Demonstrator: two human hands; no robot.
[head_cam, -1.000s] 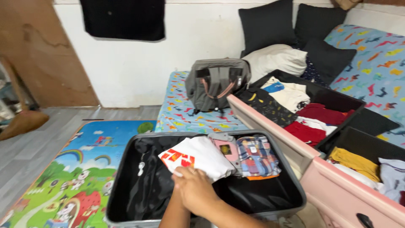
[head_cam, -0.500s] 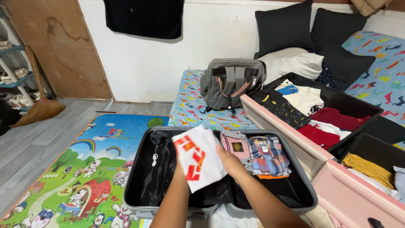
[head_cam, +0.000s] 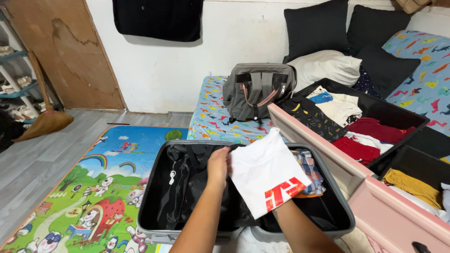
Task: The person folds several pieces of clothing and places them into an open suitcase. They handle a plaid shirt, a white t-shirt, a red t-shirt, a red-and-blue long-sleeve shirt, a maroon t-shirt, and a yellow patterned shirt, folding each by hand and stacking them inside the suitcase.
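Note:
I hold a folded white shirt with a red print [head_cam: 265, 173] above an open grey suitcase [head_cam: 154, 187] lined in black. My left hand [head_cam: 219, 165] grips the shirt's left edge. My right hand is hidden under the shirt; only its forearm shows, so it seems to support the cloth from below. Beneath the shirt, at the suitcase's right side, a plaid folded garment [head_cam: 311, 173] peeks out.
A pink drawer [head_cam: 323, 154] to the right holds black bins of folded clothes [head_cam: 356, 131]. A grey backpack [head_cam: 258, 91] sits on a patterned mattress [head_cam: 213, 117] with dark pillows [head_cam: 314, 28]. A colourful play mat [head_cam: 93, 187] covers the floor at left, near a broom [head_cam: 44, 117].
The white shirt has been turned and swung from the suitcase's middle to its right side, now covering the pink and plaid garments. My left hand came up to grip its edge.

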